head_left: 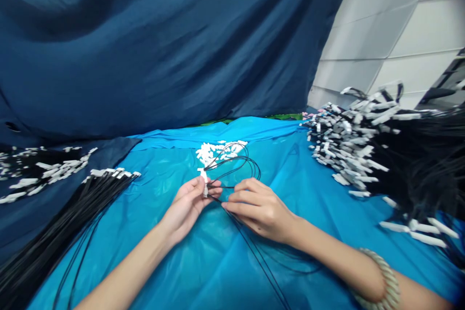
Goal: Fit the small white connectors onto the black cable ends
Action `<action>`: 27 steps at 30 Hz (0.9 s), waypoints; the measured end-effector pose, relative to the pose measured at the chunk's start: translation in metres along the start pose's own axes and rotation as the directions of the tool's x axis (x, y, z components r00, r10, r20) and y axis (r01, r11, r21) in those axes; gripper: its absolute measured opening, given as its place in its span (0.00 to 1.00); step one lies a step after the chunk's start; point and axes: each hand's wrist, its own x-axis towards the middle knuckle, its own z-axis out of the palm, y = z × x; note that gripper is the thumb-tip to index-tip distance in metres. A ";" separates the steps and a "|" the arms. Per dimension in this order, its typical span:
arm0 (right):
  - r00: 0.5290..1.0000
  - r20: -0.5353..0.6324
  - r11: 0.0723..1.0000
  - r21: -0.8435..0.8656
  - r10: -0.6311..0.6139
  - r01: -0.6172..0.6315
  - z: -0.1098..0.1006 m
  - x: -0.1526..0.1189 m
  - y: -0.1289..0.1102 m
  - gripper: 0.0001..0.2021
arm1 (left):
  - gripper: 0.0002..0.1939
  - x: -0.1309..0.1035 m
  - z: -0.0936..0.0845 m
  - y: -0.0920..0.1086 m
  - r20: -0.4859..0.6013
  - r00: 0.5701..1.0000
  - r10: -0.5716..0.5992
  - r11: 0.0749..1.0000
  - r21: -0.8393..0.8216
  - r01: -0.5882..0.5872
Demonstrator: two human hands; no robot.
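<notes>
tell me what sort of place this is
Probably a small workshop or hand-assembly station: bundles of black cords with white tips, a pile of small white pieces and a blue sheet spread as the work surface.

The bright blue sheet (163, 252) looks like thin, wrinkled plastic with a soft gloss. The dark navy draped cloth (163, 48) falls in smooth folds. The small white pieces (207, 152) look like hard plastic; the slim black cords (261, 261) look smooth. The pale wristband (385, 273) has a ridged, rope-like surface.
</notes>
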 end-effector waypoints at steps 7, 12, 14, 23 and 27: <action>0.992 0.126 0.995 -0.094 -0.020 0.032 0.004 0.000 -0.008 0.08 | 0.07 0.001 -0.001 -0.004 -0.023 1.000 0.006 1.000 0.008 -0.005; 0.992 0.120 0.991 -0.131 -0.027 0.043 0.006 -0.001 -0.006 0.08 | 0.08 0.001 -0.002 -0.005 -0.023 0.999 0.038 0.998 0.048 -0.037; 0.988 0.156 0.993 -0.111 -0.023 0.040 0.004 -0.001 -0.005 0.09 | 0.08 0.001 -0.002 -0.006 -0.012 0.999 0.049 0.997 0.068 -0.048; 0.949 0.227 0.950 0.172 0.218 -0.259 -0.007 0.006 -0.010 0.10 | 0.09 0.000 -0.002 -0.005 0.028 1.000 0.006 0.996 0.087 -0.009; 0.941 0.259 0.945 0.185 0.220 -0.271 -0.007 0.006 -0.010 0.11 | 0.09 0.001 -0.002 -0.004 0.025 1.000 -0.010 0.998 0.064 0.008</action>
